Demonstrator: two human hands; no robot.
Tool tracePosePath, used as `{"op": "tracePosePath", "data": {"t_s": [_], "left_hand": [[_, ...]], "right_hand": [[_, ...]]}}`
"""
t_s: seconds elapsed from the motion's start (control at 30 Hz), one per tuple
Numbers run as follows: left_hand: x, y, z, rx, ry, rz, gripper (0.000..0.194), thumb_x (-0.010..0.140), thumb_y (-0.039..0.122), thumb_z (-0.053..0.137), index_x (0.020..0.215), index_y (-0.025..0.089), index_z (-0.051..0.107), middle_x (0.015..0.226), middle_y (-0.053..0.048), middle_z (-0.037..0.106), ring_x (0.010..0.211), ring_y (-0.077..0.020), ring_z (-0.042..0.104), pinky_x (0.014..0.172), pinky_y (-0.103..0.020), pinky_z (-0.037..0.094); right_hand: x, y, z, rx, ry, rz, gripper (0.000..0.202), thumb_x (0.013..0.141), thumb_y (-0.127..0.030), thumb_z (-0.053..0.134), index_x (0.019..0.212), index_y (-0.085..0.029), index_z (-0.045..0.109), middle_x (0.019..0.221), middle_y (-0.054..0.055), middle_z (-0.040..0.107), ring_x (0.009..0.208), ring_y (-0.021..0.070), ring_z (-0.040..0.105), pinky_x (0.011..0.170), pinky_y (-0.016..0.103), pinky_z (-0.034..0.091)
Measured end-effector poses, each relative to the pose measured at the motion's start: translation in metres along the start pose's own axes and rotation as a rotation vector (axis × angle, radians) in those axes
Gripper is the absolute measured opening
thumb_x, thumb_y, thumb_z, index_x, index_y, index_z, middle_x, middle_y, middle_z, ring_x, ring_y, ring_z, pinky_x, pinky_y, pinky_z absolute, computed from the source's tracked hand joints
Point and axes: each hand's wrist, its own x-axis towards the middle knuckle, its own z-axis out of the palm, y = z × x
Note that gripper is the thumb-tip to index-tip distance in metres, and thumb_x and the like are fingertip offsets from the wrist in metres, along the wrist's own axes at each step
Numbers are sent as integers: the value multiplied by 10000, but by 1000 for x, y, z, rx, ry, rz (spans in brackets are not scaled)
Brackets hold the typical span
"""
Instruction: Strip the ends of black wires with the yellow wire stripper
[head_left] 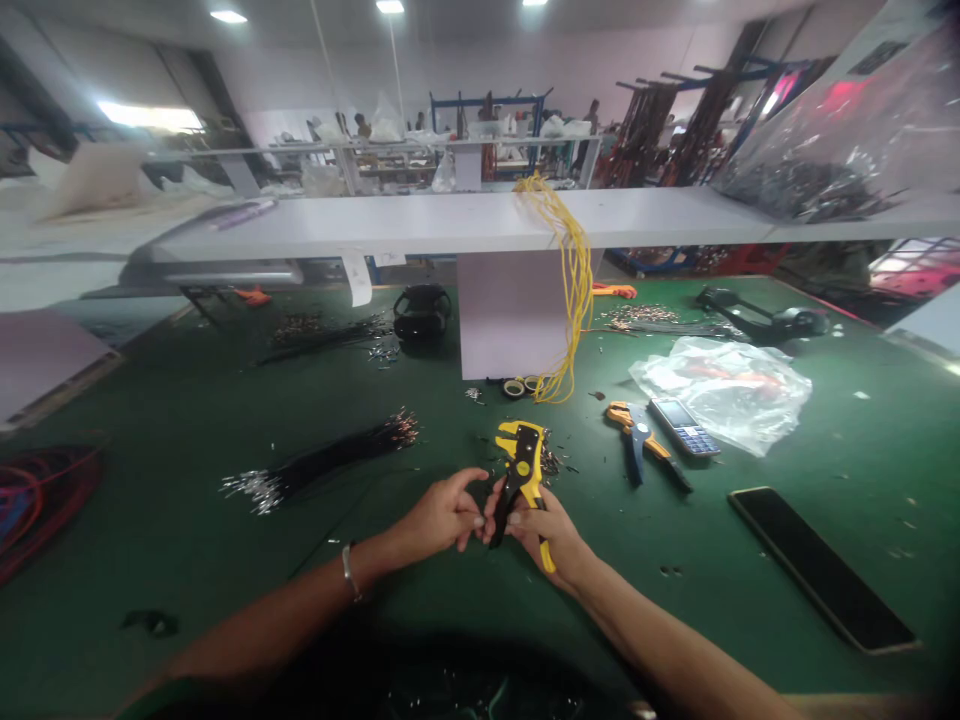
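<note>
Within right hand point(564, 538), yellow wire stripper point(526, 458)

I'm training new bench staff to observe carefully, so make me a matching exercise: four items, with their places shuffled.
Items
1. Yellow-and-black tool
2. Black wire bundle
3. Yellow wires
4. Keypad phone

Places
A. Draped over the edge of the white shelf
B. Beside the orange-and-blue tool
C. In the right hand
D. On the green table, in the picture's left half

Pairs: 1-C, 2-D, 3-A, 4-B
</note>
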Motion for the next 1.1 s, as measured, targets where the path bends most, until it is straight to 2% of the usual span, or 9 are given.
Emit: {"op": "tracePosePath", "data": {"t_s": [0.17, 0.27, 0.33, 0.47, 0.53, 0.87, 1.0, 1.1], "left_hand": [[-2, 1, -1, 40, -6, 39, 631, 695, 124, 518, 1315, 141, 399, 665, 30, 627, 452, -77, 500, 475, -205, 390], [-4, 0, -3, 106, 50, 68, 599, 695, 118, 516, 1290, 157, 452, 688, 21, 650, 490, -82, 514, 526, -216, 410], [-5, 0, -5, 120, 85, 48, 501, 694, 128, 513, 1195, 149, 531, 679, 17, 653, 501, -86, 516, 541, -221, 420], [-9, 4, -8, 131, 99, -2, 212, 719, 202, 525, 879, 128, 642, 601, 8, 606, 512, -94, 499, 521, -216, 404], [-10, 6, -8, 156, 111, -11, 178, 742, 233, 521, 801, 124, 649, 589, 4, 596, 483, -85, 472, 499, -213, 382], [-7, 8, -6, 155, 44, -43, 221, 762, 225, 505, 871, 129, 671, 601, 5, 629, 405, -62, 403, 429, -198, 326], [-4, 16, -6, 88, 95, -99, 196, 754, 234, 519, 829, 122, 662, 598, -2, 641, 378, -52, 369, 404, -201, 289], [-2, 23, -8, 14, 188, -86, 186, 748, 252, 543, 805, 119, 660, 578, 3, 625, 382, -45, 353, 392, -197, 246]], "right_hand": [[4, 6, -11, -5, 5, 25, 328, 621, -104, 638, 943, -154, 600, 778, 55, 694, 661, 220, 671, 647, 395, 557], [6, 7, -13, -27, 13, -6, 348, 593, -96, 643, 934, -154, 602, 764, 46, 692, 653, 218, 666, 637, 380, 549], [5, 3, -12, -56, 22, -35, 351, 595, -89, 630, 939, -152, 602, 767, 43, 689, 654, 213, 665, 642, 366, 538], [4, -6, -9, -85, 29, -36, 343, 618, -90, 619, 954, -155, 599, 783, 42, 687, 654, 207, 660, 643, 355, 517], [4, -8, -8, -85, 28, -38, 340, 620, -95, 618, 954, -154, 599, 781, 41, 685, 652, 205, 657, 644, 356, 512], [4, -13, -8, -148, 35, -80, 356, 598, -103, 620, 949, -161, 594, 782, 35, 686, 654, 213, 652, 652, 369, 511], [2, -22, -8, -220, 71, -98, 358, 595, -117, 631, 947, -170, 593, 787, 31, 681, 659, 219, 643, 671, 390, 511], [0, -32, -8, -282, 128, -136, 331, 610, -137, 636, 935, -175, 588, 793, 35, 674, 671, 219, 630, 688, 400, 506]]}}
